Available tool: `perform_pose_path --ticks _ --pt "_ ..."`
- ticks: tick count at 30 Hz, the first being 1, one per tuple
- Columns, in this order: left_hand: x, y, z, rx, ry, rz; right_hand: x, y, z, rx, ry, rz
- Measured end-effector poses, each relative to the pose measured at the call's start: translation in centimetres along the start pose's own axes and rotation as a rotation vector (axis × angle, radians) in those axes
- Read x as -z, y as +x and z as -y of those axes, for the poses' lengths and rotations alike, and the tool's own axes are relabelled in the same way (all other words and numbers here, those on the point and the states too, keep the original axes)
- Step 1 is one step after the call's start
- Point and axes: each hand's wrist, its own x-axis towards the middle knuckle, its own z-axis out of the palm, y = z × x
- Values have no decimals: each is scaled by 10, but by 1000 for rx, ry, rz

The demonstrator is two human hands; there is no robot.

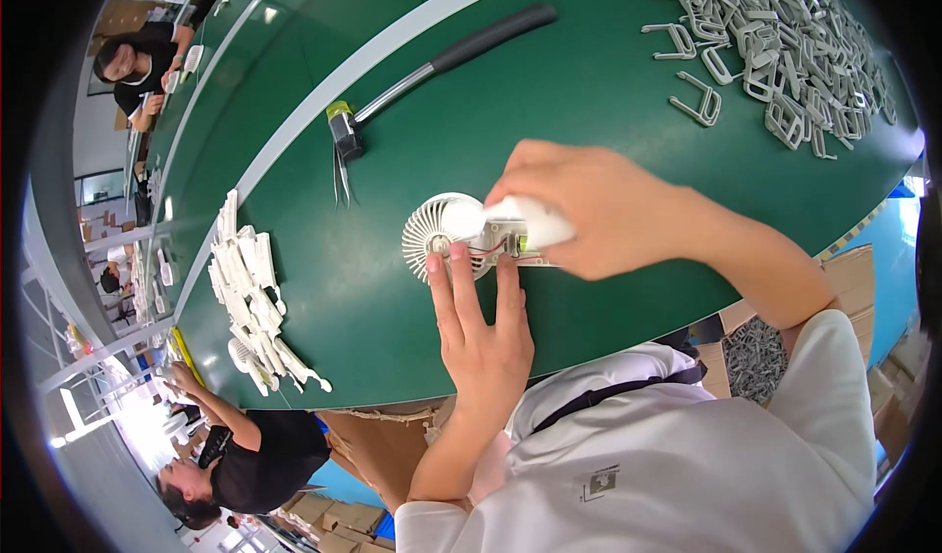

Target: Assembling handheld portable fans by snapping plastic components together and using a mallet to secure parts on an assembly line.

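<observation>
White plastic makes up the fan housing [420, 233], which lies on the green worktop [363, 303] just in front of the person, its round, ribbed grille to the left and its short handle part to the right, with thin red and dark wires [488, 251] running across the opened inside. The left hand [484, 357] has its fingers spread and rests their tips on the grille's near edge and the handle's edge, steadying rather than grasping. The right hand [589, 214] is closed around a smooth white piece [546, 223] above the handle part; whether that piece touches the housing, I cannot tell. The housing looks light and fairly stiff, so it would probably slide easily if not held down; the slim ribs seem the fragile part and the wires could snag, so the solid rim or handle walls look the safest hold. Beyond the grille lie tweezers [342, 182] and a mallet [394, 94] with a black grip. A pile of white parts [250, 298] sits to the left, a heap of grey clips [775, 52] at the far right, and a co-worker in black [265, 465] stands at the lower left.
</observation>
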Motion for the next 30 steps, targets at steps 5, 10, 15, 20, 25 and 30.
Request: perform_pose_path --ticks 5,10,15,20,25,30 --pt "-2 -1 -2 17 -16 8 -19 3 14 -205 -110 99" --pt "-6 0 2 11 -93 0 -20 7 12 -218 -131 78" --pt "-8 -3 8 13 -256 -37 -8 9 16 -234 85 31" --pt "-16 -11 8 62 -294 -103 -31 6 23 -45 -137 -30" --pt "-12 -6 10 47 -270 -134 -33 16 20 -154 -27 -37" --pt "-11 -3 7 61 -261 -143 -26 18 22 -276 149 -61"
